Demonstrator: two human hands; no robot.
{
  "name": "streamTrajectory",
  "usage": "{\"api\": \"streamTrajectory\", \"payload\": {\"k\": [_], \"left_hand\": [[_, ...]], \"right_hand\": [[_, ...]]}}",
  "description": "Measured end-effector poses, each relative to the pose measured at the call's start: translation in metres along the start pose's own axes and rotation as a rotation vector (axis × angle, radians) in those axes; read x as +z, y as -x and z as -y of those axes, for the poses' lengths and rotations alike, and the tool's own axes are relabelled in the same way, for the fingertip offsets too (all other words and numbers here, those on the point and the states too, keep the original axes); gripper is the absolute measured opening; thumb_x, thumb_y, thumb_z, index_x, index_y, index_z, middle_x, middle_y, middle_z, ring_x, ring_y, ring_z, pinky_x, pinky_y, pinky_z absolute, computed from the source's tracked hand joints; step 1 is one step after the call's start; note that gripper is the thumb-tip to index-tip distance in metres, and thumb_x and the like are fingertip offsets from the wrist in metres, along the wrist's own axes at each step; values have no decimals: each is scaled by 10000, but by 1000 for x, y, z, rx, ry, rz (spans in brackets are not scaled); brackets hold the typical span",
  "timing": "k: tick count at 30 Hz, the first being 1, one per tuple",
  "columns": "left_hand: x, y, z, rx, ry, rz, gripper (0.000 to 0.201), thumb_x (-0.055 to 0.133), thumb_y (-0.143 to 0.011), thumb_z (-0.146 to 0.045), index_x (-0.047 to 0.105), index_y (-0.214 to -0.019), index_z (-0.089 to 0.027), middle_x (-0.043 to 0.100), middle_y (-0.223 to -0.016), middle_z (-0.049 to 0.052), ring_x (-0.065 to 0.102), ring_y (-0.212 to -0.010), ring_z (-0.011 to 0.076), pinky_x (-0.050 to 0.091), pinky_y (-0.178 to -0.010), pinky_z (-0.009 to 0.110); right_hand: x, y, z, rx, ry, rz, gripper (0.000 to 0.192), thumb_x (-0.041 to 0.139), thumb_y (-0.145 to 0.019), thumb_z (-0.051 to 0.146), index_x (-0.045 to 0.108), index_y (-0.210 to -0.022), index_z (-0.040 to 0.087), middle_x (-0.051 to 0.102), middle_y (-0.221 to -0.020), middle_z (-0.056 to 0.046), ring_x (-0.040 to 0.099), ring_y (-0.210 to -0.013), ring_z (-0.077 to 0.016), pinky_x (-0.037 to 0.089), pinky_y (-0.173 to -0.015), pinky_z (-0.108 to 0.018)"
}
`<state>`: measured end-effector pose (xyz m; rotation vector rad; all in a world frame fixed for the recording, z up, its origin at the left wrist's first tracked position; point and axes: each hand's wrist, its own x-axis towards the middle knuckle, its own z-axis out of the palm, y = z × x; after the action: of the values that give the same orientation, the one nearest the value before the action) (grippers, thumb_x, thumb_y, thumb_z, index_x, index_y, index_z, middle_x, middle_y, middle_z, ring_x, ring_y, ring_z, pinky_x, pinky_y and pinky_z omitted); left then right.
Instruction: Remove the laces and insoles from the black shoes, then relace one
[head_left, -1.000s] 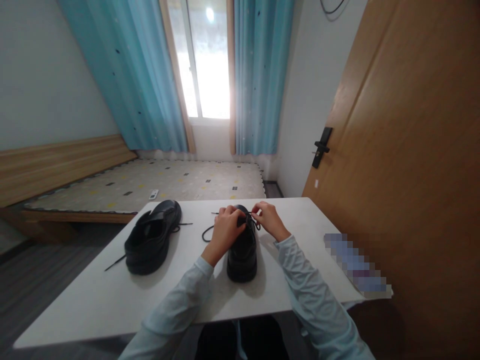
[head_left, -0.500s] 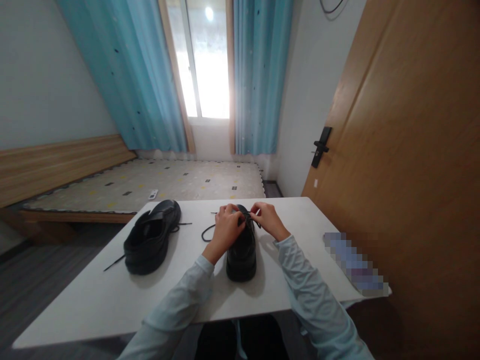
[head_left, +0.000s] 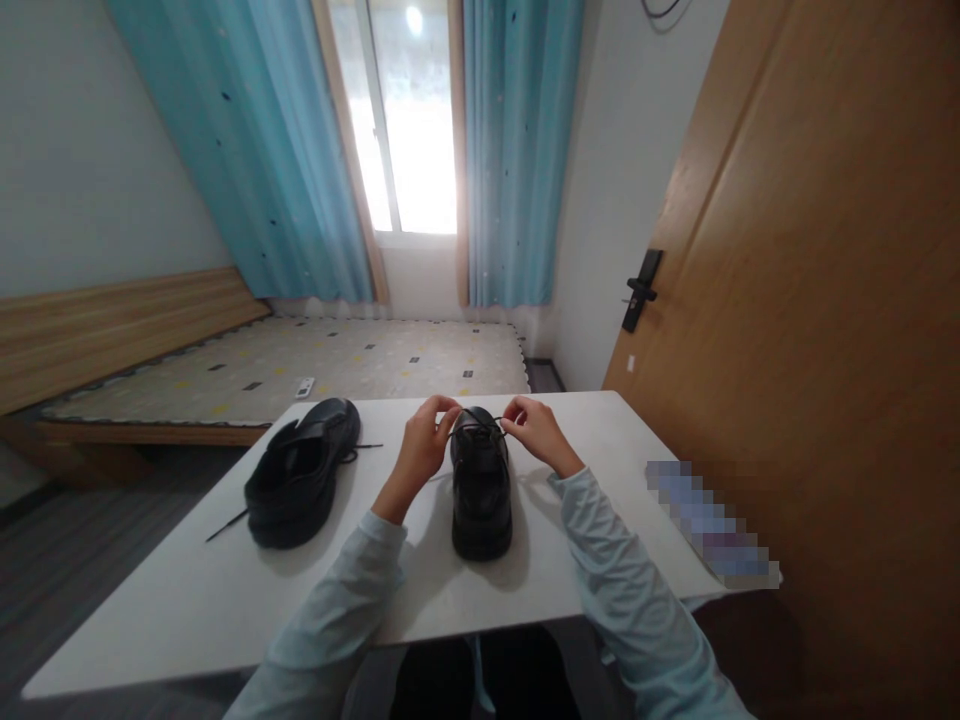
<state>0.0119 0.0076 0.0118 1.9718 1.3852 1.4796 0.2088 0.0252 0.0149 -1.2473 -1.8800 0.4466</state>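
Note:
A black shoe (head_left: 481, 500) stands on the white table in front of me, its heel toward me and its toe pointing away. At its left side my left hand (head_left: 426, 440) pinches a dark shoelace (head_left: 475, 412) that runs across the top of the shoe. My right hand (head_left: 536, 432) is closed on the lace at the shoe's right side, fingertips pressed together. The second black shoe (head_left: 304, 475) rests farther left, angled, with loose lace ends lying out from it.
The white table (head_left: 187, 610) carries both shoes. A blurred bluish item (head_left: 709, 525) lies along its right edge. Beyond stand a bed (head_left: 390, 365) with a small white remote-like object (head_left: 304, 387), blue curtains (head_left: 510, 160) and a wooden door (head_left: 810, 300) on the right.
My left hand has moved left, off the top of the shoe to its side, drawing lace with it. The right hand has barely moved. More of the shoe now shows.

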Motion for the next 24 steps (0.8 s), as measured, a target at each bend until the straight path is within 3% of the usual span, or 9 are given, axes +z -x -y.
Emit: {"api": "streamTrajectory", "payload": {"k": [6,10,18,24], "left_hand": [[-13,-5,5,-169,544,-158,249,516,-848,-421,501,-849,-172,650,-867,47,642,-905,182,521,-821,386],[-16,-5,-1,-222,825,-117,283,543,-837,-446,443,-857,-182,646,-878,37,680,-862,192,540,-806,429],[-14,-1,-7,-196,908,-42,296,557,-828,-463,424,-840,-199,592,-754,-15,632,-739,126,557,-775,401],[-17,-1,-9,-153,867,-41,287,538,-833,-464,404,-822,-209,476,-691,-52,527,-650,80,555,-726,327]], "right_hand": [[-2,-2,1,27,-16,-5,49,587,-703,131,578,-660,152,617,-652,3,522,-572,-98,392,-570,-215],[-1,-3,-1,67,-64,-53,78,606,-759,218,601,-745,141,627,-696,-10,530,-572,-102,407,-570,-222],[15,-1,-4,-60,1,52,36,647,-778,169,673,-764,149,644,-777,-36,547,-637,-111,444,-655,-245],[21,-1,-8,-74,15,33,61,643,-780,134,626,-723,149,616,-779,-22,535,-655,-108,435,-671,-251]]}}
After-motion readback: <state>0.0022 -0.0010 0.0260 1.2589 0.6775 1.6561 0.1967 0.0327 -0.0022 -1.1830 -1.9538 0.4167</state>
